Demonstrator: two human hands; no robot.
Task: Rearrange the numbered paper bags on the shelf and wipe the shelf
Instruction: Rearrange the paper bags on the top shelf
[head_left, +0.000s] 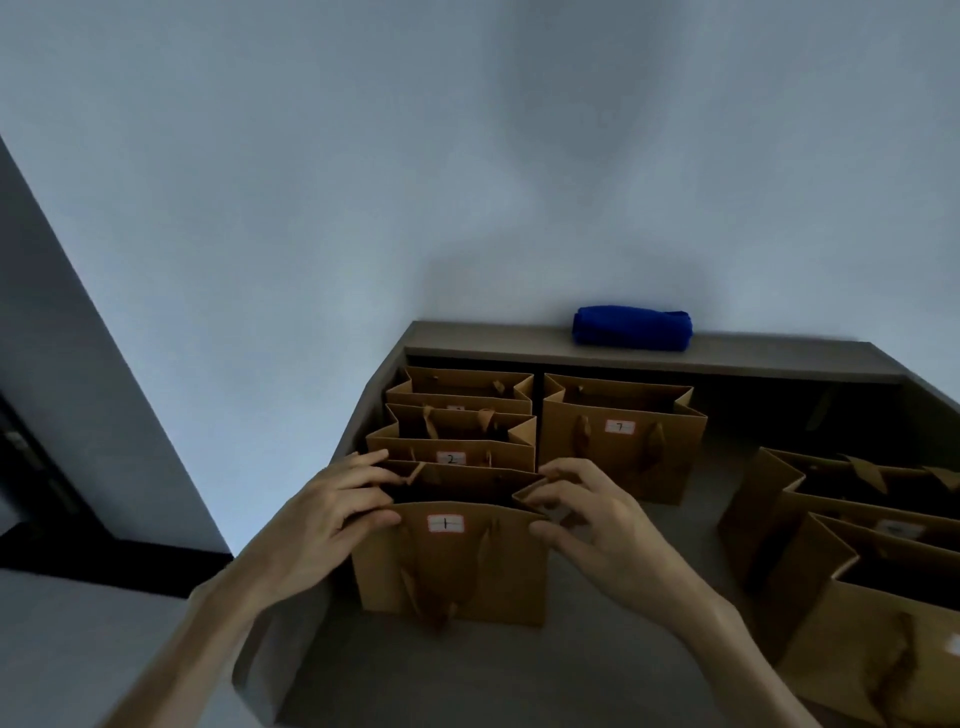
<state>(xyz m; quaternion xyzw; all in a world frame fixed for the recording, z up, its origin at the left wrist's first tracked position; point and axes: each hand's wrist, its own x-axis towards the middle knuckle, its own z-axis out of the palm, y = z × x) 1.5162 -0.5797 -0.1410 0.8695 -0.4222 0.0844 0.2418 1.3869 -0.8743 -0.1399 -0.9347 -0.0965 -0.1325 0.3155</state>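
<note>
1. Bag number 1 (449, 561) stands upright on the shelf (597, 649), at the front of a column of three bags; bag number 2 (451, 454) is right behind it at 12 o'clock, and a third bag (462, 395) behind that (its label is mostly hidden).
2. The left hand (332, 514) grips the bag's left top corner, fingers curled over the rim and thumb on the front panel.
3. The right hand (582, 514) is at the right top corner with curled fingers pinching the folded side panel, thumb just below the rim on the front.
4. Bag number 7 (621, 441) stands apart at 1 o'clock from bag 1; more bags (831, 545) crowd the shelf at 3 o'clock, their numbers unreadable.
5. Handling, as I judge it: the bag looks like stiff kraft paper, open-mouthed and probably light (nothing shows inside the dark opening). It should hold its shape but crease or tear at the rim if squeezed hard.
6. Best hold is where the hands are, on both top corners, or by the cord handles hanging down the front; lifting it straight up avoids dragging it against bag 2.
7. A rolled blue cloth (632, 326) lies on the ledge (779, 358) at 12 o'clock, soft and easy to grab one-handed for wiping.
</note>
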